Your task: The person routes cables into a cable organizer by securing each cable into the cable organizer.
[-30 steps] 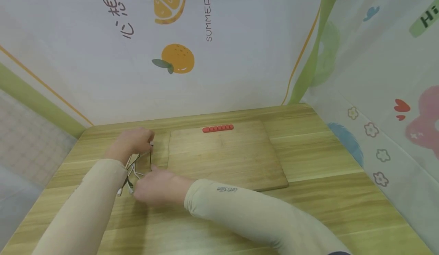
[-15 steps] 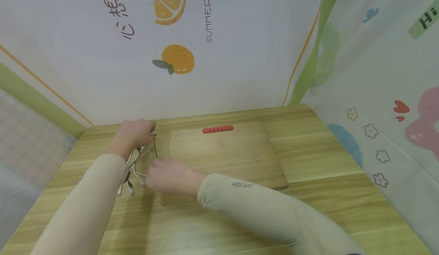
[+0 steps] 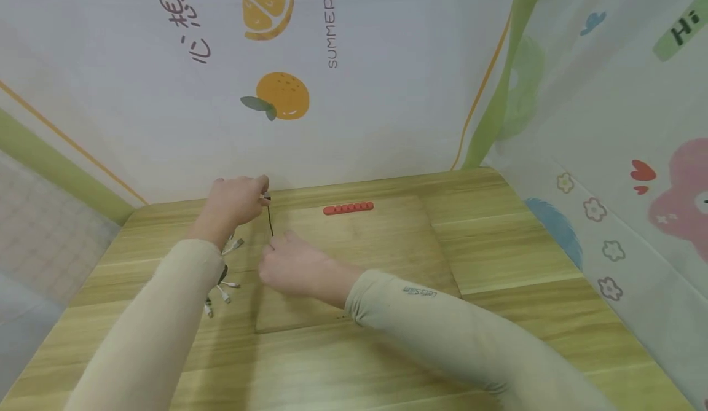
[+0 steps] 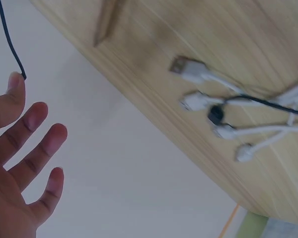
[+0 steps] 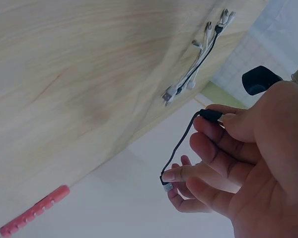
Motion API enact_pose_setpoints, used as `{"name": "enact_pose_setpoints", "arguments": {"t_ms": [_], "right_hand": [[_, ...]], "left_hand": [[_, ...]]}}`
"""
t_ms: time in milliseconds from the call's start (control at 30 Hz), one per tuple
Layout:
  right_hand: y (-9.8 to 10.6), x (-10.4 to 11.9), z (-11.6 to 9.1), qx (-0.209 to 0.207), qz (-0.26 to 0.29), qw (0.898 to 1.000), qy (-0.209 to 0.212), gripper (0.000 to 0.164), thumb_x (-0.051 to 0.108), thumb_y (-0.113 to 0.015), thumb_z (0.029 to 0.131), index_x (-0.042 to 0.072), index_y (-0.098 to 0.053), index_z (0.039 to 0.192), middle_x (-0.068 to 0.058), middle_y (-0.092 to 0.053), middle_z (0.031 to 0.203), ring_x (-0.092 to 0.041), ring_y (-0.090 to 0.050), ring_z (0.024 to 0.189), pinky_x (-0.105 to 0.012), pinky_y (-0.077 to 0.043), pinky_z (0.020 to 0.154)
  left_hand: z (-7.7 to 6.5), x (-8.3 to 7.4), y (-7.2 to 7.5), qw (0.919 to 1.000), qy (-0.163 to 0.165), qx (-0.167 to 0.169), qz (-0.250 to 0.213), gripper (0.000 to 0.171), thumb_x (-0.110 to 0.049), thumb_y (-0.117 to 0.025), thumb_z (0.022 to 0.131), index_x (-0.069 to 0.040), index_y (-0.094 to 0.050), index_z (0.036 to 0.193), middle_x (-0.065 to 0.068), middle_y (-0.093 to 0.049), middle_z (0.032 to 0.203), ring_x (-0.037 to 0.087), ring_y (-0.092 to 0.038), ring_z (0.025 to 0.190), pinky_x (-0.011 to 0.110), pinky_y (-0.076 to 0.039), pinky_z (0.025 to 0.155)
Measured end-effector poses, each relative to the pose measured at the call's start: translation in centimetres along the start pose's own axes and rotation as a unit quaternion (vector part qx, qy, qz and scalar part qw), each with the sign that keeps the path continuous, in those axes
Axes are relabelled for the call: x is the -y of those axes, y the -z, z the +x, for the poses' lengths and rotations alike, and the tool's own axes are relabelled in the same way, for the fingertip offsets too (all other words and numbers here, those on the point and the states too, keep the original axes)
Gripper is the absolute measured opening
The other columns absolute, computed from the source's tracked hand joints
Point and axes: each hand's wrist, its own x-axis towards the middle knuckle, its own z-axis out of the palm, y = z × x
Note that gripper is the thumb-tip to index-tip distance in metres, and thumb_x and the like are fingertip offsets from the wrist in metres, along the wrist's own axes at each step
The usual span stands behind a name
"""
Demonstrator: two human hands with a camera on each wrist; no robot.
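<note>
Since the earlier frame, both hands and the short black cable had been shifted to the right and toward the far side, from beside the wooden board (image 3: 381,251) to over its left edge. The short black cable (image 3: 270,219) was held raised and nearly straight in the head view, strung between the two hands. Its metal plug (image 5: 169,187) was pinched at the far end between thumb and forefinger of the left hand (image 3: 235,203), the other fingers being spread apart. The dark plug (image 5: 211,115) at the near end was gripped by thumb and forefinger of the right hand (image 3: 297,268), its remaining fingers loosely bent. Left of the board, white cables (image 4: 192,71) were laid in a loose bunch on the table (image 3: 553,263), with a second black cable (image 4: 268,103) crossed among them. A notched red strip (image 3: 348,208) was placed along the far edge of the board, well apart from the bunch. Both forearms were covered by pale sleeves (image 3: 442,319).
</note>
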Motion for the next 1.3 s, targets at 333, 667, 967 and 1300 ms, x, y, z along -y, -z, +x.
{"name": "enact_pose_setpoints", "arguments": {"t_ms": [333, 667, 967, 1300], "right_hand": [[-1.0, -1.4, -2.0, -0.041, -0.015, 0.999, -0.014, 0.024, 0.026, -0.054, 0.111, 0.030, -0.077, 0.107, 0.007, -0.074, 0.110, -0.013, -0.064, 0.099, -0.032, -0.054, 0.084], [-1.9, -2.8, -3.9, -0.013, 0.019, 0.999, -0.033, 0.028, 0.022, -0.050, 0.113, 0.022, -0.078, 0.118, -0.002, -0.074, 0.126, -0.021, -0.067, 0.121, -0.045, -0.055, 0.110], [-3.3, -3.6, -4.9, -0.012, 0.001, 0.999, -0.031, 0.024, 0.023, -0.054, 0.111, 0.022, -0.079, 0.112, -0.001, -0.076, 0.121, -0.020, -0.070, 0.116, -0.044, -0.057, 0.107], [-5.2, -4.2, -6.1, -0.059, -0.045, 0.997, -0.021, 0.021, 0.020, -0.058, 0.110, 0.022, -0.080, 0.109, 0.002, -0.078, 0.108, -0.017, -0.073, 0.105, -0.039, -0.059, 0.100]], "left_hand": [[2.0, -3.3, -0.3, 0.9993, 0.012, -0.034, -0.008, 0.024, -0.032, -0.065, 0.106, -0.013, -0.061, 0.120, 0.011, -0.079, 0.111, 0.036, -0.073, 0.105, 0.061, -0.051, 0.087], [3.7, -6.2, 0.1, 0.9979, -0.005, -0.062, -0.016, 0.022, -0.031, -0.066, 0.105, -0.014, -0.062, 0.119, 0.007, -0.079, 0.109, 0.032, -0.073, 0.102, 0.058, -0.053, 0.086], [4.9, -8.2, 0.2, 0.9970, -0.019, -0.074, -0.012, 0.023, -0.034, -0.065, 0.106, -0.015, -0.062, 0.119, 0.004, -0.078, 0.106, 0.031, -0.074, 0.099, 0.056, -0.055, 0.083], [5.9, -10.0, 0.0, 0.9967, -0.023, -0.078, -0.007, 0.020, -0.034, -0.065, 0.106, -0.016, -0.062, 0.115, 0.003, -0.078, 0.101, 0.030, -0.073, 0.093, 0.055, -0.055, 0.083]]}}
